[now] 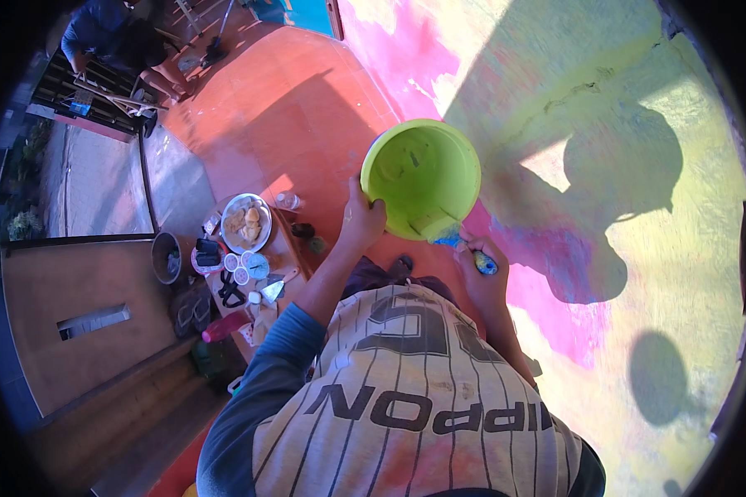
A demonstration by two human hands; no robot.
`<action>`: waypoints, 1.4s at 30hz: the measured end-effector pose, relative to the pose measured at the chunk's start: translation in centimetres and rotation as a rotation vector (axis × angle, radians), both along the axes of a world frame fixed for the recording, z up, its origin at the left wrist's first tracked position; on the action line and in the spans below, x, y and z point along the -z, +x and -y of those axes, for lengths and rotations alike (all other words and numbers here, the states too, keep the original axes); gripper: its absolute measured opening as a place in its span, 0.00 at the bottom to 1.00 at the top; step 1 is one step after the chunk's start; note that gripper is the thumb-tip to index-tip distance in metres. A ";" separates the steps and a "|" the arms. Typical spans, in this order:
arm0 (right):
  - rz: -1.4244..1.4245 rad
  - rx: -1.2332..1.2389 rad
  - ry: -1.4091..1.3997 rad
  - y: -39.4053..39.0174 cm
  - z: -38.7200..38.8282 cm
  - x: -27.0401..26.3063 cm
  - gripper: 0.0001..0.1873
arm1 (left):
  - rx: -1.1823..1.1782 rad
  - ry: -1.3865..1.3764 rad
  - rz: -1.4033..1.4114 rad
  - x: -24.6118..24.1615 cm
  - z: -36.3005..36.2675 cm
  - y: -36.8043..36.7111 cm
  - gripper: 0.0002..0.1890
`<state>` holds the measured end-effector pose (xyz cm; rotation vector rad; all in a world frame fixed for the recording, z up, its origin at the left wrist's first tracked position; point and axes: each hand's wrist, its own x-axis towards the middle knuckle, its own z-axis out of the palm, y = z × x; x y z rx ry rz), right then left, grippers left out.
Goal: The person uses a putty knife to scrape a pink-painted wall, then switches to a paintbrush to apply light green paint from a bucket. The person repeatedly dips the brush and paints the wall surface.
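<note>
My left hand (367, 214) grips the rim of a lime-green plastic bowl (419, 171), thumb on the inside of the wall. The bowl is tilted so that its inside faces me, with a few dark marks on the bottom. In my right hand (482, 264) is a paintbrush (486, 263) with a paint-spattered handle. Its blue-stained head touches or overlaps the bowl's near rim; which of the two I cannot tell. Beside my right arm stands a wall (597, 186) painted in patchy yellow-green and pink, with shadows across it.
On my left, a wooden table (295, 248) carries a plate of food (247, 223), several small cups (241, 275), a scraper (273, 290) and a pink bottle (224, 326). A bin (169, 258) stands beyond it. Another person (121, 43) is at the far left, near a wooden frame.
</note>
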<state>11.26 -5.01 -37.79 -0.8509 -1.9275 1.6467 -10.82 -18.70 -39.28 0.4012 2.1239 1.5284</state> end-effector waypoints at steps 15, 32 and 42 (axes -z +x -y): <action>0.110 -0.004 0.152 1.3 -0.4 -2.7 0.03 | 0.017 -0.113 -0.045 1.2 -1.4 -1.0 0.30; 0.052 0.225 -0.176 2.9 -4.2 -6.5 0.06 | -0.081 -0.069 0.022 3.0 -1.8 -4.4 0.31; 0.125 -0.506 0.395 -0.2 -5.7 -7.7 0.16 | 0.028 -0.085 0.099 4.2 -3.0 -4.4 0.30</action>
